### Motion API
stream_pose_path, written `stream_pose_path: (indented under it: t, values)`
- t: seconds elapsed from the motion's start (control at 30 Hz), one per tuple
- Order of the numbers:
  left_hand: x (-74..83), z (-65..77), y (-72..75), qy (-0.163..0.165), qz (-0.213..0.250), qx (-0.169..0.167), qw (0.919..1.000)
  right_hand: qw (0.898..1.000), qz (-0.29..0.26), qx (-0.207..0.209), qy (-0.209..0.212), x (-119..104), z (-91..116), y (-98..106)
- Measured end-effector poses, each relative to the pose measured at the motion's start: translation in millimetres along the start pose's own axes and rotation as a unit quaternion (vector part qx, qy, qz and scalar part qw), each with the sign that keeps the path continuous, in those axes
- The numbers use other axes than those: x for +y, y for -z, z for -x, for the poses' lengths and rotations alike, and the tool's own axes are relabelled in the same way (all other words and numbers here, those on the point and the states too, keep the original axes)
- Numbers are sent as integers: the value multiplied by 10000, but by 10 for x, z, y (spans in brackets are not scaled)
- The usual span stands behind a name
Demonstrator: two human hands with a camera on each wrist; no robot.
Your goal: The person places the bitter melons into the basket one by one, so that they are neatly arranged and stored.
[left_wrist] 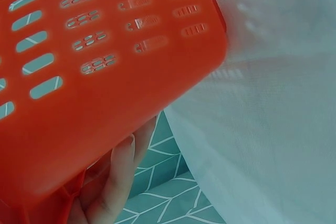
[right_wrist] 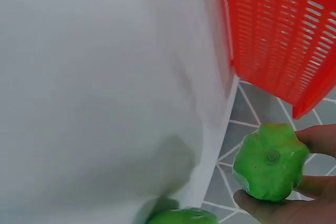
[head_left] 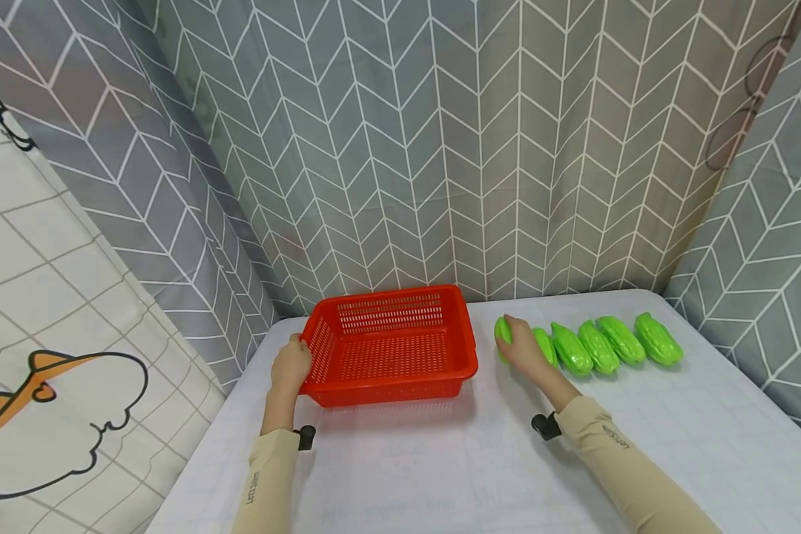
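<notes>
A red perforated plastic basket (head_left: 390, 382) sits on the white table, with bare slotted walls and floor. My left hand (head_left: 291, 365) grips its left rim; in the left wrist view the fingers (left_wrist: 118, 177) curl under that rim. To the right of the basket, my right hand (head_left: 526, 348) holds a bright green, ribbed, glossy toy vegetable (right_wrist: 270, 162), whose kind I cannot tell for sure. The right wrist view shows its rounded end between thumb and fingers, apart from the table. Another green piece (head_left: 544, 347) lies just beside that hand, partly hidden by it.
More of the same green pieces (head_left: 597, 347) lie in a row on the right part of the white table (head_left: 400, 475). Grey patterned curtains (head_left: 387, 148) hang close behind the table and along its sides.
</notes>
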State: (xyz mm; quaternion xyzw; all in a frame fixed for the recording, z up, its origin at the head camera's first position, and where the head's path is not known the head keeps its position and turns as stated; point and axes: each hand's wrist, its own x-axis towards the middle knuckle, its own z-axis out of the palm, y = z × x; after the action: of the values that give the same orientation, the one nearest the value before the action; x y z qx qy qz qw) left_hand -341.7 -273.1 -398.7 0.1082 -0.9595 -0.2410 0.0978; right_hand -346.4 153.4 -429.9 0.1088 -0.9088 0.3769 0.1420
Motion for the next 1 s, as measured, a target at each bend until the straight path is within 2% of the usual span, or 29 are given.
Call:
stream_pose_path:
  t: [0.3, 0.53, 0.87, 1.0]
  values:
    - [-8, 3, 1, 28, 6, -23, 10000, 9999, 15, 130, 86, -221, -103, 78]
    - [-20, 3, -8, -15, -55, -37, 10000, 9996, -182, 150, 140, -377, -194, 79]
    - [-12, 4, -10, 46, -92, -86, 9999, 9994, -147, 241, 179, -568, -288, 58]
    - [-9, -9, -10, 52, -85, -98, 9999, 9984, -378, 288, 305, -630, -340, 38]
